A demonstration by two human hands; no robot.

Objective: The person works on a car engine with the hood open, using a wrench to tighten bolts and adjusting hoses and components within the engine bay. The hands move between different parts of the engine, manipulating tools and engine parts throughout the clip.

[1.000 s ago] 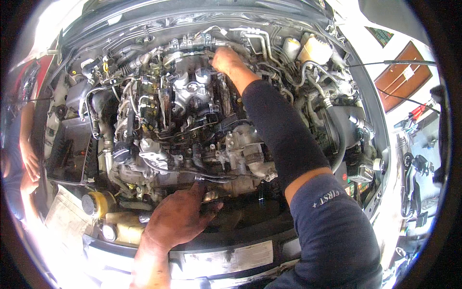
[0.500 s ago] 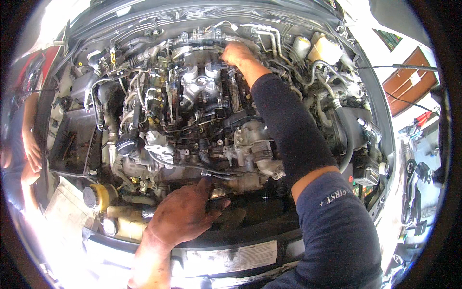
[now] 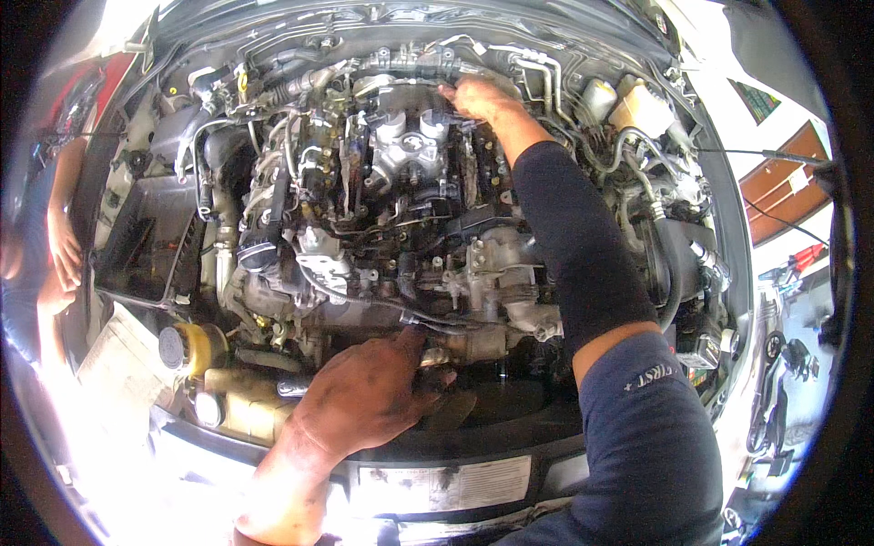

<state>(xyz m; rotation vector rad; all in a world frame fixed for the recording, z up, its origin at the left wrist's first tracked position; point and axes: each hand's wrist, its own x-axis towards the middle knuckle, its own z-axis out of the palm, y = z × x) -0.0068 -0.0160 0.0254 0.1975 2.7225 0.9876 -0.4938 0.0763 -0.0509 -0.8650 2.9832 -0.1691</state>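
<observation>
An uncovered engine (image 3: 410,164) with a silver intake housing (image 3: 401,146) fills the middle. My right hand (image 3: 478,96) is at the back, just right of that housing, its fingers bent onto a part I cannot make out. At the front my left hand (image 3: 369,387) has its index finger reaching to a black hose (image 3: 432,323) and clamp, its thumb spread apart beside a small metal part (image 3: 432,357); the other fingers are mostly hidden.
Another person's hands (image 3: 64,250) rest at the far left. A black open airbox (image 3: 146,237), yellow-capped reservoir (image 3: 191,346) and front panel (image 3: 446,482) surround the engine. A white reservoir (image 3: 642,109) sits back right; beyond are a brown door (image 3: 783,218) and red-handled tools (image 3: 801,259).
The view has shifted, so the engine sits further right and slightly higher in the picture. Both my hands remain at about the same places on the engine.
</observation>
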